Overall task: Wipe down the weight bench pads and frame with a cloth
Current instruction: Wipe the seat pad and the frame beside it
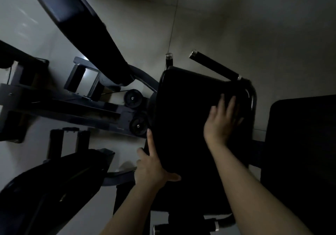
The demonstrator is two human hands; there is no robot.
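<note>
Two hands: both on one black seat pad (183,111), dim head view.
Left hand (151,169): grasping the pad's left edge, thumb on top, forefinger straight along the side.
Right hand (221,120): laid flat, fingers straight and spread, at the pad's far right corner; any cloth beneath too dark to tell.
Beyond the right fingertips: curved frame tube (252,98) and a black handle (214,65), just past the pad.
Left of the grasp: two pulley wheels (133,98), pale floor (236,25).
</note>
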